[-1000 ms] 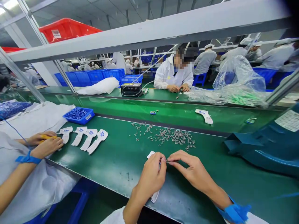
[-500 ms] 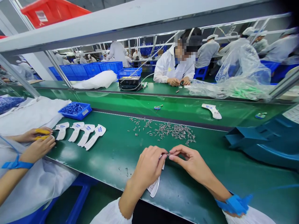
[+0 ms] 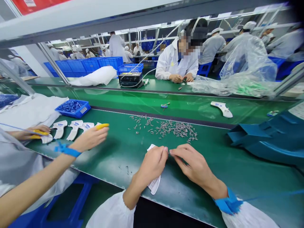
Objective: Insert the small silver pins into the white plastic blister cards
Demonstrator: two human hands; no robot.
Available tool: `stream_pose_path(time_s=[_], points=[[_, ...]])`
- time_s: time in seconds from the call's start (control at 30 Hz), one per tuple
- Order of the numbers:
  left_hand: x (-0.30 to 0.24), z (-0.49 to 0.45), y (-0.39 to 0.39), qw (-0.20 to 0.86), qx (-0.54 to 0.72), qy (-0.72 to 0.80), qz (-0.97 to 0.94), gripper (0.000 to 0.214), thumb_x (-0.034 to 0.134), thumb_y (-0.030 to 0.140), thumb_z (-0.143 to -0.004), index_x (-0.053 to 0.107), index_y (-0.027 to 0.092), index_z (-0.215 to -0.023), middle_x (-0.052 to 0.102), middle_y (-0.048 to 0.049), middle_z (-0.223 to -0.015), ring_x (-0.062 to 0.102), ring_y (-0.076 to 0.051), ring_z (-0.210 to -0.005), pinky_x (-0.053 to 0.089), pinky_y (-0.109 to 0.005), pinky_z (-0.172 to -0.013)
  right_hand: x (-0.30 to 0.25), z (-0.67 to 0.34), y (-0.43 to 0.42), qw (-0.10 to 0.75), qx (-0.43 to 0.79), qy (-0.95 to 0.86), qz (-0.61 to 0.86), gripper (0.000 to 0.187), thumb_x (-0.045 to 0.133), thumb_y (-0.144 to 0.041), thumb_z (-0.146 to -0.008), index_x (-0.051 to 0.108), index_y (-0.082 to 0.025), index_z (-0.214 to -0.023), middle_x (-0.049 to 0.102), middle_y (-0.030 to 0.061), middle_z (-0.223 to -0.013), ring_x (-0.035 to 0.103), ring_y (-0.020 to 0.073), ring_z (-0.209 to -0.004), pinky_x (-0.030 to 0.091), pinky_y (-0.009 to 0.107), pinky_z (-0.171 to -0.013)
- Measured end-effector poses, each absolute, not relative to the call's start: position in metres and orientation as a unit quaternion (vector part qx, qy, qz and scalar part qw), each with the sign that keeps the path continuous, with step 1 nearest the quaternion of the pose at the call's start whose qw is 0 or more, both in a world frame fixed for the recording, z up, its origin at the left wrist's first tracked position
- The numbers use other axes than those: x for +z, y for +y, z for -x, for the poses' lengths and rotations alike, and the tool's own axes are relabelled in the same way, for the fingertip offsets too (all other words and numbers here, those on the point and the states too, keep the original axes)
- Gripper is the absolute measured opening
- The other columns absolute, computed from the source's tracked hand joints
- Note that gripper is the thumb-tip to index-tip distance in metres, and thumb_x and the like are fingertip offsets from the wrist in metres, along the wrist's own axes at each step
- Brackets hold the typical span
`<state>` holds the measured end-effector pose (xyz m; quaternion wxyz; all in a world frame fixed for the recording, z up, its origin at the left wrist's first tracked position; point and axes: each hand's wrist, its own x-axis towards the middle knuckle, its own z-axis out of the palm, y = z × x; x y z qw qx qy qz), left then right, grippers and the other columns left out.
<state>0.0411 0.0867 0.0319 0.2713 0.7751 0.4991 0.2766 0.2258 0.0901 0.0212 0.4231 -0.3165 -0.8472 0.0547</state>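
White plastic shell (image 3: 154,185) sits clamped in the left hand (image 3: 152,164); the right hand (image 3: 190,161) pinches a tiny screw, which could slip onto the table (image 3: 123,155).

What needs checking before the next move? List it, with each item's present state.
1. Left hand holds the white plastic piece: ok.
2. Right hand fingers meet the left hand's at the piece's top: ok.
3. Small metal part between the fingers: cannot tell, too small.
4. Pile of small metal parts lies on the green mat beyond both hands: ok.
5. Co-worker's hand with yellow tool apart from the person's hands: ok.
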Motion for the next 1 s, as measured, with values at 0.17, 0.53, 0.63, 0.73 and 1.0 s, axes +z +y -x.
stream_pose_path(time_s=[0.17, 0.53, 0.63, 0.73, 1.0], points=[[0.041, -0.032, 0.094, 0.336, 0.302, 0.501, -0.738, 0.051, 0.019, 0.044, -0.106, 0.042, 0.021, -0.066, 0.046, 0.0046, -0.059, 0.045, -0.012, -0.056, 0.034, -0.023, -0.053, 0.024, -0.228, 0.093, 0.445, 0.056, -0.821, 0.353, 0.029, 0.06, -0.009, -0.092, 0.062, -0.024, -0.117, 0.07, 0.0041, -0.092, 0.063, 0.0191, -0.085, 0.053, 0.033, -0.077], [0.021, 0.024, 0.033, 0.226, 0.305, 0.57, -0.729, 0.014, 0.047, 0.026, -0.101, 0.061, 0.024, -0.104, 0.066, -0.0026, -0.1, 0.06, -0.019, -0.094, 0.047, -0.031, -0.084, 0.013, -0.238, 0.101, 0.327, 0.333, -0.694, 0.549, 0.027, 0.063, -0.046, -0.09, 0.076, -0.026, -0.103, 0.078, 0.0038, -0.101, 0.073, 0.0253, -0.091, 0.059, 0.038, -0.083], [0.009, 0.03, 0.039, 0.158, 0.279, 0.583, -0.747, 0.021, 0.044, 0.019, -0.101, 0.063, 0.023, -0.108, 0.067, -0.0038, -0.103, 0.059, -0.021, -0.097, 0.047, -0.037, -0.088, 0.024, -0.228, 0.09, 0.278, 0.388, -0.7, 0.532, 0.03, 0.061, -0.047, -0.092, 0.078, -0.027, -0.106, 0.079, 0.004, -0.097, 0.074, 0.0261, -0.087, 0.06, 0.038, -0.078], [0.005, 0.029, 0.048, 0.152, 0.275, 0.584, -0.749, 0.026, 0.044, 0.016, -0.1, 0.065, 0.024, -0.112, 0.069, -0.0042, -0.108, 0.058, -0.021, -0.101, 0.047, -0.038, -0.09, 0.034, -0.214, 0.079, 0.261, 0.407, -0.724, 0.492, 0.027, 0.061, -0.045, -0.092, 0.079, -0.027, -0.101, 0.079, 0.0049, -0.097, 0.074, 0.0258, -0.084, 0.06, 0.035, -0.07], [0.008, 0.031, 0.038, 0.14, 0.283, 0.599, -0.736, 0.016, 0.054, 0.016, -0.097, 0.062, 0.022, -0.109, 0.069, -0.0028, -0.1, 0.059, -0.021, -0.094, 0.049, -0.037, -0.084, 0.035, -0.198, 0.07, 0.217, 0.381, -0.753, 0.49, 0.031, 0.057, -0.055, -0.091, 0.073, -0.029, -0.086, 0.076, 0.0014, -0.081, 0.071, 0.0221, -0.07, 0.056, 0.029, -0.059]])
